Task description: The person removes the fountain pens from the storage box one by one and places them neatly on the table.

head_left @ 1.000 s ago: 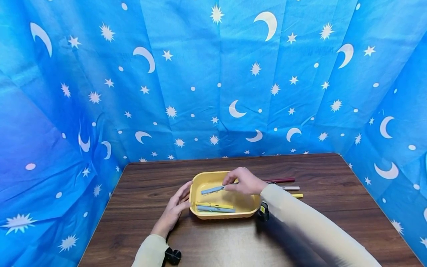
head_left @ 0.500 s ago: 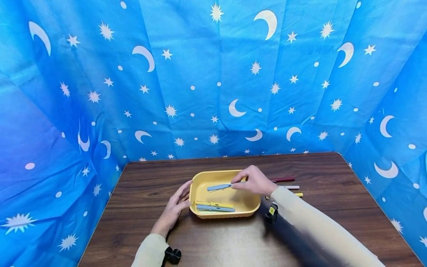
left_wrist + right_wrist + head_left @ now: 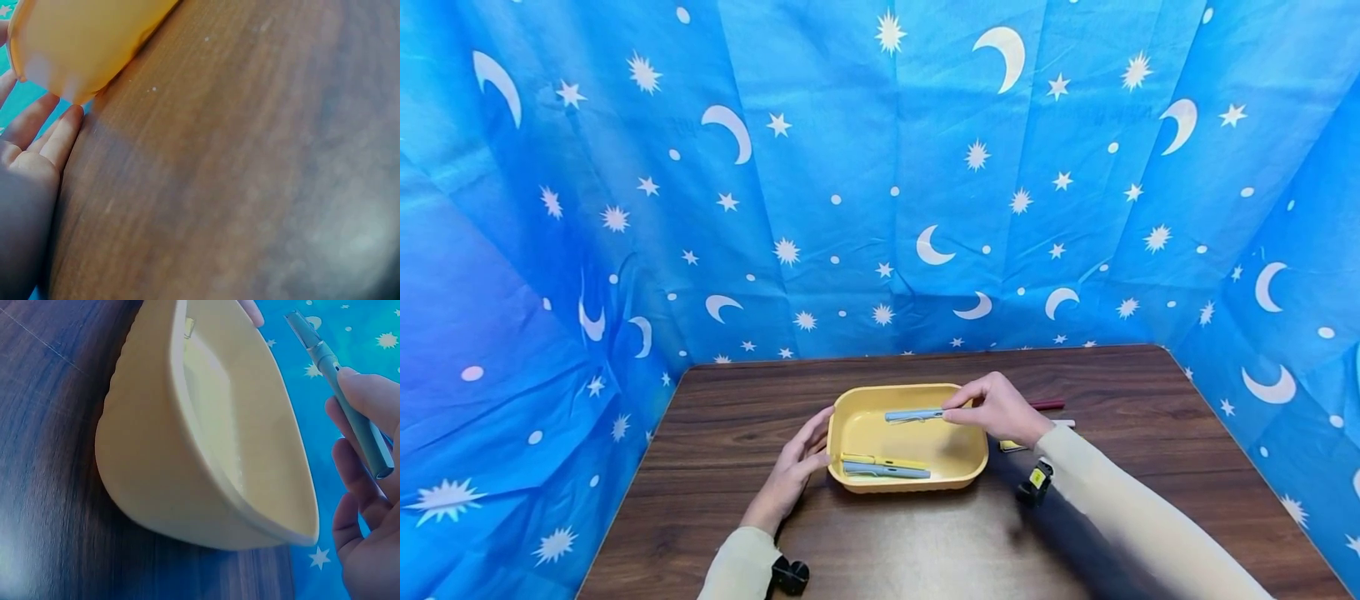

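My right hand [image 3: 1000, 410] pinches a light blue capped pen [image 3: 913, 415] between thumb and fingers, above the right rear part of a yellow tray [image 3: 958, 483]. In the right wrist view the pen [image 3: 356, 419] slants outside the tray's rim, clip end away from the palm. My left hand [image 3: 793, 471] rests against the tray's left end with its fingers spread along the outer wall; the left wrist view shows its fingers [image 3: 61, 140] fairly straight. Inside the tray, a yellow pen [image 3: 880, 460] and a grey-blue pen [image 3: 887, 472] lie side by side near the front wall.
Right of the tray lie a dark red pen [image 3: 1048, 405], a whitish pen [image 3: 1066, 423] and a yellow pen [image 3: 1011, 446], partly hidden by my right hand and sleeve. A blue star-and-moon cloth [image 3: 850, 167] hangs behind and beside the wooden table [image 3: 730, 417].
My right hand has moved right with the light blue pen, from over the tray's middle to its right rear rim. The left hand and the tray have stayed in place.
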Tool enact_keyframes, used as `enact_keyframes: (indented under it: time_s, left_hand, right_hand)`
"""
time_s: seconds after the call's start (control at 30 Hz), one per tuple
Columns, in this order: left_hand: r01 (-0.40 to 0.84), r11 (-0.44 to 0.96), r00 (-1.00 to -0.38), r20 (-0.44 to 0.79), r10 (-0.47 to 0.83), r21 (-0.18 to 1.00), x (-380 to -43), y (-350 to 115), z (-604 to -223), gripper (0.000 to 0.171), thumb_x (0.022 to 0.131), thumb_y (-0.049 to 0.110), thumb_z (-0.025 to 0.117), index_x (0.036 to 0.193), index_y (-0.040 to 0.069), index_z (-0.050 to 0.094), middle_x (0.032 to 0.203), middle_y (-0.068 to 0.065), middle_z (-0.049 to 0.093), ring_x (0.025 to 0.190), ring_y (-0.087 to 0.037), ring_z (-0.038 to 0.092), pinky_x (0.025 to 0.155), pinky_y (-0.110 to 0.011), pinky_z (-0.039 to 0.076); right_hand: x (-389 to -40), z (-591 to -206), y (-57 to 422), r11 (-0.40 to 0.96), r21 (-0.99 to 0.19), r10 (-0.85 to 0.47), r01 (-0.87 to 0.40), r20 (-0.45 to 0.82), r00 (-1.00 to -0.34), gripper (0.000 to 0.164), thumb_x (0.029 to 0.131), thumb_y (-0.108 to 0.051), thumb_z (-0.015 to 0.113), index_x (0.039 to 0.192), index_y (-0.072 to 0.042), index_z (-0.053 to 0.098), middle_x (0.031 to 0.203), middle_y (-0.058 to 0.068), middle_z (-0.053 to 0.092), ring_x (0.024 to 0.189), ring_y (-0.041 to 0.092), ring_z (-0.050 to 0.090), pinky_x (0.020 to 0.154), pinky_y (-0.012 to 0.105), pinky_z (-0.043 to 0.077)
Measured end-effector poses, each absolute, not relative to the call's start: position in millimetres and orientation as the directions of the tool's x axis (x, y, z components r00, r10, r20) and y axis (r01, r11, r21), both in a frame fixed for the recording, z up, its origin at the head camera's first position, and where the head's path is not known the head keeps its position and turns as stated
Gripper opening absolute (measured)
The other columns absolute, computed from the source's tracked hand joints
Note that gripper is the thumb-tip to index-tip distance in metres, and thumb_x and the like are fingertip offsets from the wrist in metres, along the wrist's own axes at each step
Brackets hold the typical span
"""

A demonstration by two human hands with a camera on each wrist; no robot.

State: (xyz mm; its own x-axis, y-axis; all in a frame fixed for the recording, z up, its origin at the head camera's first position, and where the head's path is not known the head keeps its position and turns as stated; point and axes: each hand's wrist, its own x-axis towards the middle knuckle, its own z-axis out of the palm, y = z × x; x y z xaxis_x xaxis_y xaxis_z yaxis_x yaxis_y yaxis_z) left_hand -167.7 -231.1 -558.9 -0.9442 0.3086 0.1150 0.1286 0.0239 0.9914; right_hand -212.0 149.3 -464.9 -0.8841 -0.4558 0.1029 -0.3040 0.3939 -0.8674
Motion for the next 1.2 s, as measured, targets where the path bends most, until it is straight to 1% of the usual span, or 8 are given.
enact_keyframes:
  time_s: [0.13,0.37,0.5,0.6,0.7,0.8,0.97,1.2]
  left_hand:
    - [0.131,0.026,-0.943,0.117,0.311,0.991,-167,-231,-558,0.072,0.099,0.005,0.06,0.165,0.013,0.033,0.168,-0.018,0.034,0.154,-0.039,0.032,0.113,-0.016,0.038]
    - [0.158,0.009,-0.935,0.147,0.323,0.987,-169,-232,-558,0.07,0.101,0.003,0.058,0.165,0.011,0.032,0.168,-0.02,0.034,0.154,-0.038,0.032,0.115,-0.018,0.038]
    - [0.17,0.01,-0.933,0.158,0.324,0.985,-169,-232,-559,0.07,0.1,0.002,0.058,0.165,0.009,0.032,0.167,-0.022,0.035,0.153,-0.039,0.033,0.115,-0.018,0.038]
    - [0.16,0.015,-0.938,0.147,0.315,0.987,-169,-232,-559,0.071,0.1,0.003,0.059,0.165,0.01,0.033,0.167,-0.021,0.035,0.154,-0.039,0.033,0.115,-0.018,0.038]
    - [0.14,0.028,-0.944,0.125,0.306,0.99,-168,-231,-559,0.071,0.099,0.005,0.06,0.165,0.012,0.034,0.168,-0.018,0.035,0.154,-0.037,0.033,0.114,-0.017,0.038]
    - [0.123,0.035,-0.948,0.107,0.3,0.992,-167,-230,-559,0.071,0.1,0.008,0.061,0.165,0.014,0.034,0.169,-0.015,0.035,0.155,-0.035,0.033,0.113,-0.016,0.038]
    - [0.133,0.021,-0.945,0.12,0.305,0.991,-167,-231,-559,0.07,0.1,0.007,0.061,0.165,0.014,0.034,0.168,-0.016,0.035,0.155,-0.036,0.033,0.114,-0.017,0.038]
    - [0.133,0.028,-0.943,0.118,0.31,0.991,-169,-231,-559,0.07,0.1,0.008,0.061,0.165,0.015,0.034,0.169,-0.015,0.035,0.155,-0.036,0.032,0.113,-0.016,0.038]
  right_hand:
    - [-210,-465,161,0.413,-0.869,-0.429,-0.273,0.078,-0.9,0.007,0.089,-0.023,0.086,0.095,-0.023,0.087,0.09,-0.005,0.079,0.065,0.017,0.053,0.054,0.022,0.038]
    - [-205,-465,182,0.456,-0.855,-0.396,-0.246,0.052,-0.917,0.01,0.09,-0.026,0.084,0.099,-0.021,0.086,0.093,-0.003,0.079,0.072,0.022,0.057,0.056,0.023,0.044]
    - [-203,-466,194,0.468,-0.85,-0.389,-0.241,0.047,-0.92,0.01,0.09,-0.026,0.084,0.099,-0.022,0.086,0.093,-0.002,0.079,0.072,0.022,0.059,0.057,0.024,0.047]
    - [-200,-466,202,0.469,-0.85,-0.386,-0.24,0.047,-0.921,0.01,0.09,-0.027,0.084,0.1,-0.024,0.086,0.094,-0.004,0.08,0.073,0.023,0.062,0.059,0.025,0.051]
    - [-196,-467,209,0.47,-0.851,-0.384,-0.233,0.041,-0.922,0.011,0.091,-0.028,0.083,0.101,-0.024,0.086,0.094,-0.004,0.08,0.078,0.027,0.065,0.062,0.026,0.054]
    - [-193,-468,217,0.472,-0.853,-0.378,-0.224,0.034,-0.925,0.013,0.091,-0.028,0.083,0.102,-0.021,0.085,0.094,-0.003,0.079,0.079,0.03,0.064,0.062,0.027,0.055]
    - [-188,-469,233,0.48,-0.849,-0.351,-0.218,0.042,-0.936,0.014,0.091,-0.028,0.083,0.102,-0.02,0.085,0.096,0.0,0.079,0.08,0.026,0.064,0.064,0.029,0.057]
    - [-175,-471,258,0.518,-0.831,-0.288,-0.204,0.055,-0.956,0.013,0.09,-0.031,0.083,0.1,-0.022,0.085,0.095,-0.001,0.078,0.076,0.023,0.057,0.058,0.027,0.047]
